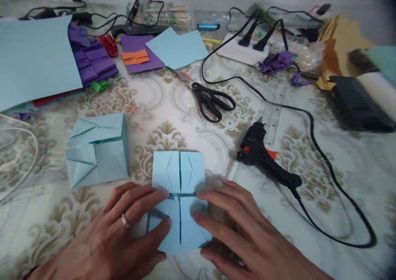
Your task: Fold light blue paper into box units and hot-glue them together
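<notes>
A folded light blue paper [179, 172] lies flat on the patterned tablecloth in front of me, with flaps meeting along a vertical slit and a crosswise fold. On its left edge rest the fingertips of my left hand [133, 226], which wears a ring; the fingers are spread and partly bent. My right hand [238, 226] touches the right side of the same sheet, fingers stretched out and apart. Neither hand wraps round the paper. Beyond my left hand stands a light blue folded paper box [97, 150], with creased flaps on its faces.
A black glue gun [266, 156] lies at the right, its cord looping to a white power strip [243, 49]. Black-handled scissors [210, 100] and a clear ruler [274, 117] lie beyond. Blue sheets [37, 61] and purple folded papers [93, 61] are at the back left.
</notes>
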`<state>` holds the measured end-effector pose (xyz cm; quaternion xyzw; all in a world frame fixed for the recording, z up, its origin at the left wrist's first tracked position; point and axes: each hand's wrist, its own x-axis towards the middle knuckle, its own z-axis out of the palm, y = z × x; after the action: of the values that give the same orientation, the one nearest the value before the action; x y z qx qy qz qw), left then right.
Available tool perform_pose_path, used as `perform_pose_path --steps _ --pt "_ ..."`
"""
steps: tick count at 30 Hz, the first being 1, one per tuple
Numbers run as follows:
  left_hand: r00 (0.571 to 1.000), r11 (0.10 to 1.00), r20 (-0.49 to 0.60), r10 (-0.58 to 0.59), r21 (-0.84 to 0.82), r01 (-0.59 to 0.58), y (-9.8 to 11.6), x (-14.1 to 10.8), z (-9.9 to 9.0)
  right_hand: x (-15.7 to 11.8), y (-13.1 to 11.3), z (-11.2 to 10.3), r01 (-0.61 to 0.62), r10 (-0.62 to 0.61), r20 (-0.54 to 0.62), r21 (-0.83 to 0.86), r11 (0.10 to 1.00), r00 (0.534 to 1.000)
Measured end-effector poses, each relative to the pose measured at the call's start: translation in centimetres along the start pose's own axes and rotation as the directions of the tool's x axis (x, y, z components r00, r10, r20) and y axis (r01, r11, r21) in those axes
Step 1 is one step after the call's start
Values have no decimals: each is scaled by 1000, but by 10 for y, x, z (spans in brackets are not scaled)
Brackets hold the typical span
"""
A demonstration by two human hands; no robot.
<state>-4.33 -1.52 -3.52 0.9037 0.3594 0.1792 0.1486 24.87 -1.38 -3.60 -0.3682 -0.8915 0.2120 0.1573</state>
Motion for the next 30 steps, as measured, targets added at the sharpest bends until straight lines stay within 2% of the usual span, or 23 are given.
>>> perform_pose_path --steps 5,12,17,21,24,30 --pt "999 1000 28 31 -5 -31 -1 -2 2 0 1 4 -12 12 -11 5 1000 1000" --pt "999 998 -12 -42 -45 41 1 -3 3 1 1 6 -35 35 -14 28 999 999" --pt "999 999 3 37 -1 -37 -4 -1 1 -1 -1 5 -59 60 -18 47 997 998" --pt "999 999 6 39 -5 -38 -7 -2 3 -2 -1 7 -70 71 -25 44 997 997" --pt "998 999 -35 44 -18 -44 -7 -4 5 -1 -1 8 -70 72 -32 43 997 997" --pt "998 999 67 3 -36 0 -5 -4 2 -1 0 6 -51 51 -17 22 998 999"
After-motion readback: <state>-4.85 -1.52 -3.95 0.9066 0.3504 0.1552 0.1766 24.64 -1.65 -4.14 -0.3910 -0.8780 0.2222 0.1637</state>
